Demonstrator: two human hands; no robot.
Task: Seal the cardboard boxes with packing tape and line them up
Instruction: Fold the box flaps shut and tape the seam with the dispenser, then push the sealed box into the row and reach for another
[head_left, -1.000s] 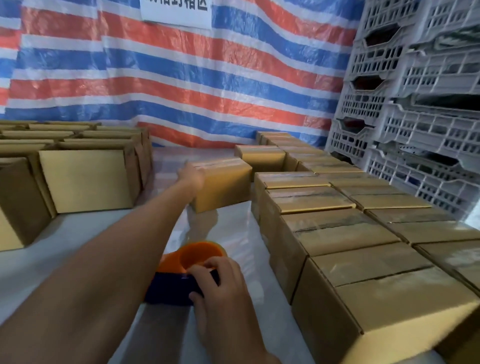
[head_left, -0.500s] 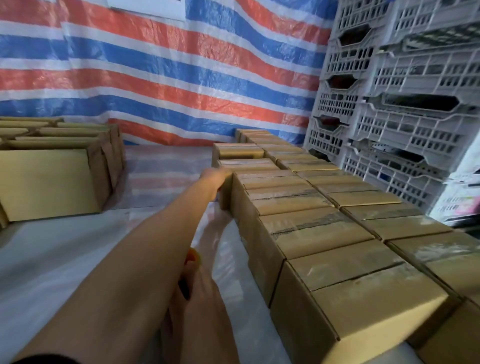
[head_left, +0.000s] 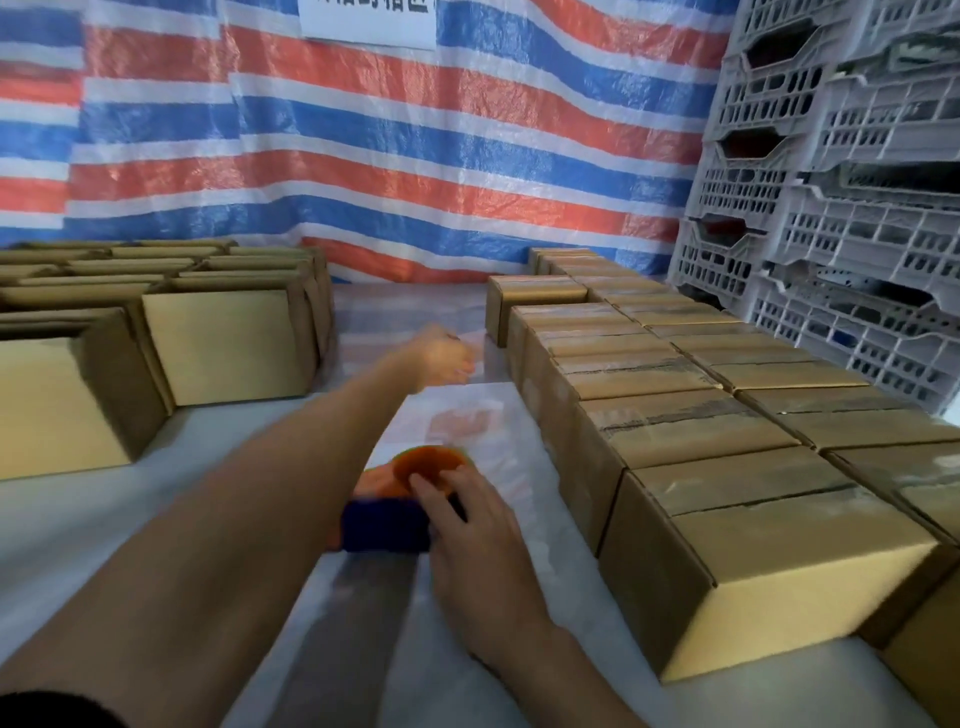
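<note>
Fingers (head_left: 431, 486) of the right hand (head_left: 478, 535) are curled over the orange-and-blue plastic tape dispenser (head_left: 387, 525), holding it on the white-sheeted counter (head_left: 104, 519) close in front. Just to its right stand the taped brown cardboard boxes (head_left: 727, 452), lined up in two rows running toward the wall. Farther out, the left hand (head_left: 447, 358) reaches into the gap between those rows and the second batch of brown cardboard boxes (head_left: 228, 343) at the left. It is too blurred to tell how its fingers lie, though it seems to hold nothing.

The step now looks like fetching the next box (the left batch seems not yet taped). Draw one near, press the flaps flat, run tape straight along the middle seam, then butt it flush against the row's end.

At the back hangs a red, white and blue striped tarpaulin (head_left: 467, 156) with a white sign (head_left: 363, 23). Its dark characters are cut by the frame edge and unreadable. No printing shows on any box.
</note>
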